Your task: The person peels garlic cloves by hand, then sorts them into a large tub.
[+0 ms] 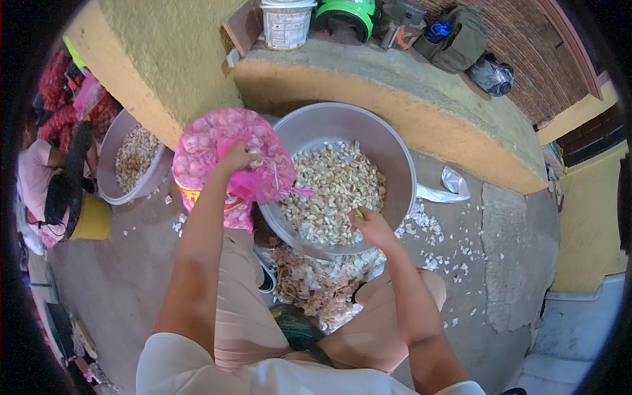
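My left hand [238, 158] is at the mouth of a pink mesh bag [217, 141] full of garlic bulbs, its fingers closed around a pale garlic bulb [256, 158]. The bag stands upright against the left side of a large grey tub [407, 164]. Many loose garlic cloves [332, 191] lie in this tub. Over its near right rim, my right hand [374, 229] is closed on a small tool with a bright green handle [359, 214]; its blade, if any, cannot be made out.
Garlic skins [306, 280] are heaped between my legs, with more scraps on the floor at right. A yellow ledge [395, 99] behind the tub holds a white bucket [287, 25], a green helmet and a backpack. At left, a person sits by another tub [113, 153] and a yellow bucket [92, 217].
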Demonstrator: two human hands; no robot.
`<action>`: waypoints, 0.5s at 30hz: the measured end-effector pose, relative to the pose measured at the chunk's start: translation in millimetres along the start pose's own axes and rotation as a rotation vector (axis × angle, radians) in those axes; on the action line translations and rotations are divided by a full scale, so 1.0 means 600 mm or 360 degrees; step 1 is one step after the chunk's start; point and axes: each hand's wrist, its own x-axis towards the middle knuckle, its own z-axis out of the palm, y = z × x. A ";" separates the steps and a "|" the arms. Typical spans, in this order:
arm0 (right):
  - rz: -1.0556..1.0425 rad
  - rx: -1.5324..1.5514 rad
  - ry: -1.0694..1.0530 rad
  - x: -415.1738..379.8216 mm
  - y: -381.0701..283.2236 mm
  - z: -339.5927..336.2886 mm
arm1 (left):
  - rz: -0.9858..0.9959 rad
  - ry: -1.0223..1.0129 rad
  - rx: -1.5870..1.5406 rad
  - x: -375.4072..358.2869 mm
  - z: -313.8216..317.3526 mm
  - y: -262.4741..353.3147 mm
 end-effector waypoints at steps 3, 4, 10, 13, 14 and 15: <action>-0.0012 0.0019 -0.0001 0.001 0.002 0.003 | 0.0212 -0.0047 -0.0081 -0.022 -0.001 0.011; -0.0008 0.0031 -0.0008 0.000 0.001 0.002 | 0.0309 -0.0055 -0.0162 -0.028 0.001 0.012; 0.0025 0.0030 -0.0093 -0.009 -0.023 0.003 | 0.0306 0.0044 -0.0215 -0.090 -0.016 0.065; 0.0057 0.0047 -0.0103 -0.010 -0.027 0.005 | 0.0335 0.0209 -0.0071 -0.094 -0.016 0.058; 0.0018 0.0028 -0.0095 -0.009 -0.025 0.007 | 0.0309 0.0227 -0.0212 -0.092 -0.015 0.052; -0.0021 0.0010 -0.0088 -0.007 -0.021 0.008 | 0.0282 0.0245 -0.0353 -0.086 -0.015 0.042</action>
